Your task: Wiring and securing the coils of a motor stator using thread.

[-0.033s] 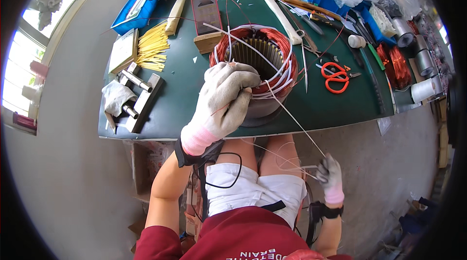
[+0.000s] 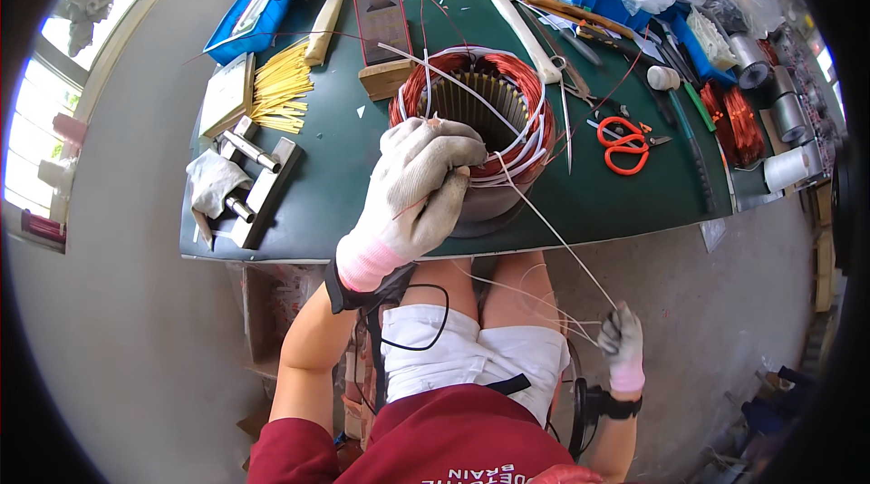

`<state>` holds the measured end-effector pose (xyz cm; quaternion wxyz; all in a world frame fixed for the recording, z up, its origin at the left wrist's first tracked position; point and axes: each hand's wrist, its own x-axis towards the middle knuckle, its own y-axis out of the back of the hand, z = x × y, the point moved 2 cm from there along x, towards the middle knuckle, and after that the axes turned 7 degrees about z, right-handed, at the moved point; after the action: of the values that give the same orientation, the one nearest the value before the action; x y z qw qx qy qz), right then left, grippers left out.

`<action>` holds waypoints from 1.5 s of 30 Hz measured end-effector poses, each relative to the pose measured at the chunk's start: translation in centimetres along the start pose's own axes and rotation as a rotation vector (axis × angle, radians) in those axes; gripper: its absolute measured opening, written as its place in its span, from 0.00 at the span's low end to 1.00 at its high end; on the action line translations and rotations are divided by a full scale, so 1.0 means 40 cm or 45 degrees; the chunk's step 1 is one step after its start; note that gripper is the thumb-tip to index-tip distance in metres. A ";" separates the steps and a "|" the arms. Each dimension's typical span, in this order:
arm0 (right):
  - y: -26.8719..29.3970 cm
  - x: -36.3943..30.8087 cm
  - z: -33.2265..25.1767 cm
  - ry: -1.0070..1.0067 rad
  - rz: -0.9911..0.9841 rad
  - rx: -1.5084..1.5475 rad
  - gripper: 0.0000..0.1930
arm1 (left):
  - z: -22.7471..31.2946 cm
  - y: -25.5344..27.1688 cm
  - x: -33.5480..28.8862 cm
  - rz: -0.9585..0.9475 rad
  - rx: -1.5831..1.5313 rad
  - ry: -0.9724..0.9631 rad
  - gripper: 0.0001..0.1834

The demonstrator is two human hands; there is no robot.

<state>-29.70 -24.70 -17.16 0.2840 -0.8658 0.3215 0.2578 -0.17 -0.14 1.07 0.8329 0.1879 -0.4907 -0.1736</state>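
Note:
A motor stator (image 2: 489,212) stands upright near the table's front edge, its slots lined in yellow. Red-brown copper windings (image 2: 522,81) ring its top, with white sleeving (image 2: 489,101) lying across and around them. My left hand (image 2: 421,171), in a pale glove with a pink cuff, is closed over the near left part of the ring; its fingertips hide whatever they pinch. From the near side of the windings a thin white cord (image 2: 564,241) runs taut down to my right hand (image 2: 623,339). That gloved hand is closed around the cord, low beside my right thigh, and loose loops trail from it.
Red-handled scissors (image 2: 623,147), a white-headed mallet (image 2: 663,78) and a pale flat tool (image 2: 521,31) lie right of and behind the stator. At left are yellow strips (image 2: 283,90), a metal fixture (image 2: 265,194) and a blue tray (image 2: 249,26). A phone (image 2: 381,22) leans on a wooden block.
My right hand has moved slightly right and down, drawing the cord farther from the stator. My left hand stays on the windings.

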 end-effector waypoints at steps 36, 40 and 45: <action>-0.674 -0.052 -0.281 1.615 0.146 -0.996 0.06 | -0.006 -0.004 0.006 -0.134 0.010 -0.110 0.14; -0.648 -0.056 -0.272 1.136 -0.083 -0.602 0.04 | -0.015 -0.014 -0.006 -0.064 0.053 -0.159 0.14; -0.634 -0.089 -0.262 0.447 -0.569 0.146 0.03 | -0.010 -0.034 -0.006 0.084 0.063 -0.134 0.11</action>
<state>-11.45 -14.12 0.74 0.3223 -0.9290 0.1812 0.0165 -0.05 -1.16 0.05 0.8063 0.1828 -0.5439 -0.1436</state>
